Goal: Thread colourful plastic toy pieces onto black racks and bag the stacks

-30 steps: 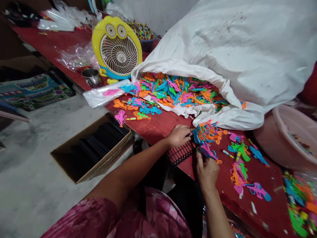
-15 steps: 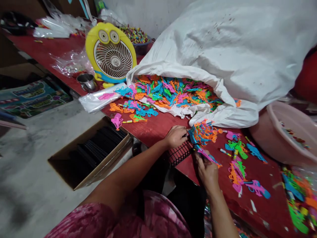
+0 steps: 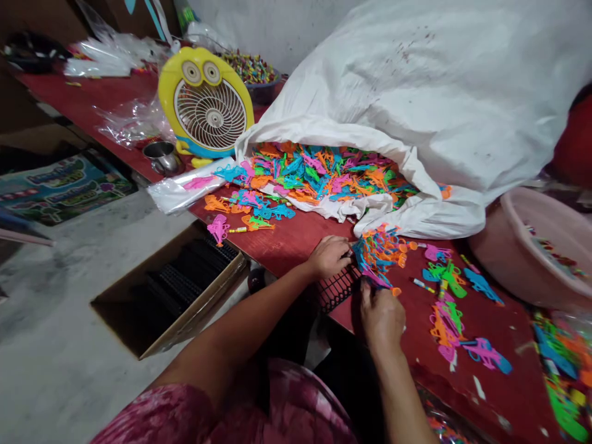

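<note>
Brown cardboard box (image 3: 171,290) on the floor at far left, dark ribbed strips inside. Yellow cartoon fan (image 3: 206,105) upright on the red table (image 3: 296,237), steel cup (image 3: 163,158) just beside it. Further right, white sack (image 3: 416,92) slumped open, bright plastic toy pieces (image 3: 324,169) spilling from its mouth. Left hand (image 3: 329,256) closed on one end of a stacked bunch of toy pieces (image 3: 379,253) at the table's near edge, above a black comb-like strip (image 3: 337,290). Right hand (image 3: 382,316) now lower and tucked against the bunch, fingers curled; pink-and-blue piece held out half a second ago no longer sticking out, apparently pushed into the stack. Exact pinch hidden behind the knuckles. Loose pieces (image 3: 446,308) further right; pink basin (image 3: 536,246) at the far end.
</note>
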Tool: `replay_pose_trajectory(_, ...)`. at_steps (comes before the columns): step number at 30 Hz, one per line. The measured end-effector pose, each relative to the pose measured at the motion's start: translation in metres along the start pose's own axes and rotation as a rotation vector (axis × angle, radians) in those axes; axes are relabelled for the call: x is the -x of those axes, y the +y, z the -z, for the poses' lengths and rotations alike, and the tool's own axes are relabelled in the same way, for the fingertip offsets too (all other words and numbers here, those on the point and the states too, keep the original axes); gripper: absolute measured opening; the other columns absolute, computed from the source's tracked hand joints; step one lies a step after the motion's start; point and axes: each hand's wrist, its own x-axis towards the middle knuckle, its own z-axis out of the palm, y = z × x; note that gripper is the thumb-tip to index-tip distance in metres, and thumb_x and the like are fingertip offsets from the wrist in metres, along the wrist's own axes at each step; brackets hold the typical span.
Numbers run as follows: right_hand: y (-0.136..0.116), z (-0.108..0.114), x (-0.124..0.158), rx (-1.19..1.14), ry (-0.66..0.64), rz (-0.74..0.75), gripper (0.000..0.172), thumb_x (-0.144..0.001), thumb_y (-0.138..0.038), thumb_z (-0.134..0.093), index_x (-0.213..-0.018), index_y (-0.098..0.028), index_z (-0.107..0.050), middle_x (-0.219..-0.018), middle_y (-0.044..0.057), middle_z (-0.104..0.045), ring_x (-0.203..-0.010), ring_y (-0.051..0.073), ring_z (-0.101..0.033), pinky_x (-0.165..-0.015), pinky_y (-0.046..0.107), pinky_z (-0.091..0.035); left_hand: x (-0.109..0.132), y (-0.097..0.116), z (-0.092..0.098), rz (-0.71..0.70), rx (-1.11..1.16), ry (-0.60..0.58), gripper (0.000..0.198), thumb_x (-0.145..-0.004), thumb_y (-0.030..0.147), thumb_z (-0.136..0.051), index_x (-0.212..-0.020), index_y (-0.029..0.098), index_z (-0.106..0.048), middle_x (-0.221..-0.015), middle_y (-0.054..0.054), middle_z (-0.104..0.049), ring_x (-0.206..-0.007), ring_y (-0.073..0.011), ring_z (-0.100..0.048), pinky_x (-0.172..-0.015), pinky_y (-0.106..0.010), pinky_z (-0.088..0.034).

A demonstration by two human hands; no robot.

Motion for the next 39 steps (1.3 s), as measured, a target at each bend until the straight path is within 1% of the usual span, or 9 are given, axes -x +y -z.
replay_pose_trajectory(9,-0.007,0.022,-0.007,0.087,-0.169,-0.092,0.040,-0.098,-0.044,-0.044,-0.091,-0.012,-0.066,-0.079,0.015,-0.071,-0.064,0.020,-0.061,-0.055,0.029,-0.021,0.001,0.001,-0.001,0.000,0.004,0.015,0.007,-0.084,0.022,-0.061,-0.090,0.020,-0.059,-0.114,-0.009,-0.068,-0.124,-0.0241,-0.053,-0.107,-0.042,-0.037)
replay_pose_trajectory(16,-0.008,0.017,-0.009,0.048,-0.141,-0.045,0.036,-0.099,-0.040,-0.044,-0.094,-0.013,-0.066,-0.077,0.012,-0.070,-0.057,0.014,-0.054,-0.055,0.028,-0.016,0.004,0.000,-0.004,-0.025,0.035,0.073,0.005,-0.082,0.019,-0.063,-0.086,0.019,-0.060,-0.114,-0.010,-0.068,-0.119,-0.0240,-0.056,-0.107,-0.042,-0.038)
replay_pose_trajectory(25,-0.009,0.015,-0.009,-0.027,-0.142,-0.063,0.035,-0.100,-0.039,-0.042,-0.108,-0.015,-0.066,-0.079,0.010,-0.070,-0.059,0.014,-0.055,-0.056,0.028,-0.018,0.003,0.001,-0.003,0.004,0.044,0.037,0.012,-0.078,0.016,-0.064,-0.090,0.017,-0.062,-0.107,-0.010,-0.068,-0.110,-0.0256,-0.060,-0.104,-0.046,-0.042)
replay_pose_trajectory(27,-0.007,0.014,-0.008,-0.041,-0.130,-0.067,0.036,-0.100,-0.042,-0.040,-0.109,-0.018,-0.065,-0.079,0.010,-0.071,-0.060,0.016,-0.057,-0.056,0.028,-0.018,0.011,0.008,0.002,-0.018,0.083,0.088,0.026,-0.078,0.017,-0.063,-0.104,0.017,-0.061,-0.112,-0.010,-0.066,-0.110,-0.0244,-0.060,-0.101,-0.044,-0.046)
replay_pose_trajectory(30,-0.005,0.009,-0.007,-0.096,-0.099,-0.064,0.037,-0.099,-0.046,-0.040,-0.106,-0.020,-0.065,-0.078,0.008,-0.071,-0.063,0.017,-0.060,-0.056,0.028,-0.019,0.030,0.032,0.016,-0.040,0.117,0.390,0.040,-0.083,0.021,-0.059,-0.123,0.018,-0.055,-0.124,-0.012,-0.060,-0.118,-0.0229,-0.055,-0.101,-0.041,-0.047)
replay_pose_trajectory(32,-0.005,0.006,-0.007,-0.137,-0.075,-0.075,0.037,-0.098,-0.047,-0.040,-0.105,-0.021,-0.065,-0.079,0.008,-0.071,-0.065,0.018,-0.061,-0.056,0.027,-0.020,0.038,0.052,0.027,-0.074,0.053,0.553,0.036,-0.086,0.027,-0.061,-0.121,0.020,-0.058,-0.125,-0.012,-0.059,-0.121,-0.0237,-0.053,-0.103,-0.042,-0.044)
replay_pose_trajectory(34,-0.006,0.003,-0.008,-0.166,-0.073,-0.092,0.035,-0.098,-0.046,-0.041,-0.106,-0.022,-0.065,-0.082,0.007,-0.072,-0.067,0.018,-0.062,-0.056,0.028,-0.020,0.038,0.072,0.037,-0.151,-0.063,0.554,0.036,-0.084,0.036,-0.066,-0.117,0.023,-0.062,-0.127,-0.010,-0.058,-0.123,-0.0255,-0.050,-0.105,-0.044,-0.040)
replay_pose_trajectory(37,-0.004,0.001,-0.009,-0.217,-0.095,-0.094,0.029,-0.096,-0.041,-0.045,-0.105,-0.021,-0.064,-0.087,0.008,-0.071,-0.070,0.018,-0.062,-0.056,0.028,-0.021,0.022,0.092,0.044,-0.260,-0.211,0.417,0.036,-0.081,0.044,-0.070,-0.112,0.025,-0.066,-0.128,-0.009,-0.059,-0.126,-0.0278,-0.047,-0.108,-0.047,-0.033)
replay_pose_trajectory(39,0.002,0.000,-0.010,-0.291,-0.109,-0.076,0.024,-0.093,-0.039,-0.050,-0.101,-0.021,-0.064,-0.087,0.006,-0.070,-0.070,0.017,-0.061,-0.056,0.027,-0.022,0.010,0.096,0.046,-0.296,-0.257,0.323,0.025,-0.085,0.041,-0.067,-0.104,0.025,-0.069,-0.123,-0.007,-0.062,-0.124,-0.0266,-0.049,-0.108,-0.047,-0.029)
